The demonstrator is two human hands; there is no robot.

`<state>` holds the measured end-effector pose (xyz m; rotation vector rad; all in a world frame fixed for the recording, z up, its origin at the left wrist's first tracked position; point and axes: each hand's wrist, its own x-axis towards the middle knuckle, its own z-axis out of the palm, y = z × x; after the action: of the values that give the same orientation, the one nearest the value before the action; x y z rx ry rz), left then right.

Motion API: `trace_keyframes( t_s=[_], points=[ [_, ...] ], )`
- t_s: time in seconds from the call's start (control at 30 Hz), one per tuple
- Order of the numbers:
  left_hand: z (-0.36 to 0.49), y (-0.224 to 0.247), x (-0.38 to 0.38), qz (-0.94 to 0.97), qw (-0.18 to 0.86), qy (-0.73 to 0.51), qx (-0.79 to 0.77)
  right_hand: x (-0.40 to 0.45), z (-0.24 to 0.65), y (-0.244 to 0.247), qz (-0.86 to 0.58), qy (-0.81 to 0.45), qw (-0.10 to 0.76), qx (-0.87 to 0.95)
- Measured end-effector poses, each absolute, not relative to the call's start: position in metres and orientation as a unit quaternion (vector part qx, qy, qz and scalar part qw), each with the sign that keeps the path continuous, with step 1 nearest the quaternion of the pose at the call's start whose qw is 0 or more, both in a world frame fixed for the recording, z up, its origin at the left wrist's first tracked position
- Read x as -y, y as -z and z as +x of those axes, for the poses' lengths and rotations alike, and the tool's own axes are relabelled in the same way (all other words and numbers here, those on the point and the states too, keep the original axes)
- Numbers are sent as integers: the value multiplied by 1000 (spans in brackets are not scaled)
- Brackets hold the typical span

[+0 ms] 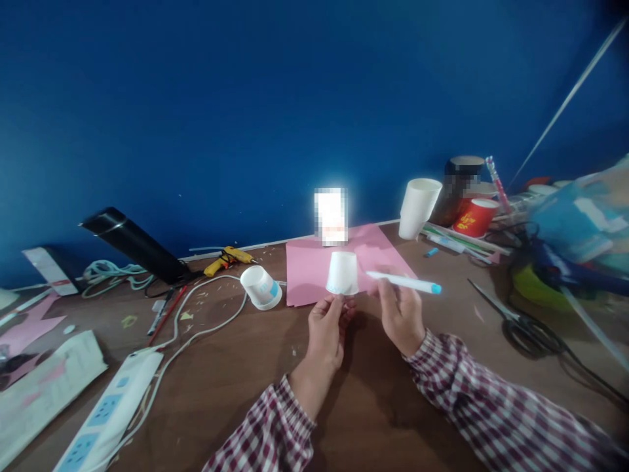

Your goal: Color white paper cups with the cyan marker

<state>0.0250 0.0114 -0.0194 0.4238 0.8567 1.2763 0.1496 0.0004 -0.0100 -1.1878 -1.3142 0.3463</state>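
Note:
My left hand pinches the rim of a white paper cup, which is upside down with its narrow base upward. To the right of the cup, my right hand is closed around a white marker pen with a light blue end pointing right. The pen's other end points toward the cup, with a small gap between them. Behind the cup lie pink paper sheets. On the left stands another inverted paper cup with a blue patch, slightly tilted.
A yellow glue gun, a black cylinder and a white power strip with its cord are on the left. Scissors, stacked white cups and a red cup are on the right. A blue wall rises behind.

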Motion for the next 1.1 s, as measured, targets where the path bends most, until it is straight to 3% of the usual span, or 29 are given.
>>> trace_keyframes(
  t_s=[0.47, 1.1],
  points=[
    [27, 22, -10, 215, 703, -568, -370, 2, 144, 17, -499, -235, 572, 608],
    [28, 21, -10, 223, 701, -565, -373, -1, 142, 13, -513, -217, 556, 617]
  ],
)
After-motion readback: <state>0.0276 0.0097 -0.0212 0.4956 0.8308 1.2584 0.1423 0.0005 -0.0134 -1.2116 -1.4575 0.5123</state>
